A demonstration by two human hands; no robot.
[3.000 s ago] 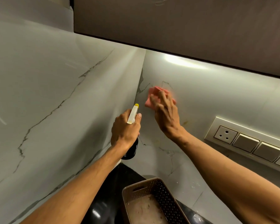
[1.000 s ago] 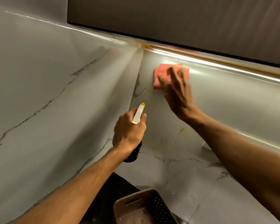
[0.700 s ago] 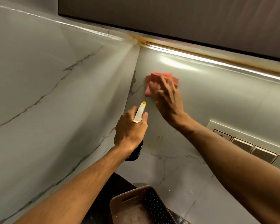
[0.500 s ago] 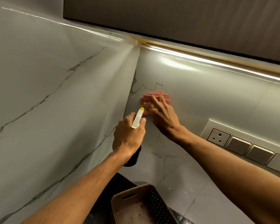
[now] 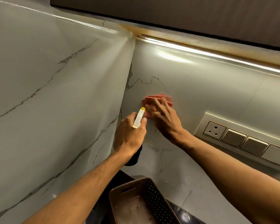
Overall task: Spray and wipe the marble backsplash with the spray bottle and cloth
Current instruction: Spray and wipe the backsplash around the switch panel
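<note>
Pink cloth [image 5: 158,98] is lying folded against the veined marble backsplash [image 5: 200,88], left of the switch plate [image 5: 242,139]; I am seeing my right hand [image 5: 165,120] pressing it flat with spread, straight fingers. My left hand [image 5: 129,135] is wrapping the spray bottle [image 5: 138,118], further left of that plate, hiding all but its white, yellow-tipped nozzle and dark base.
</note>
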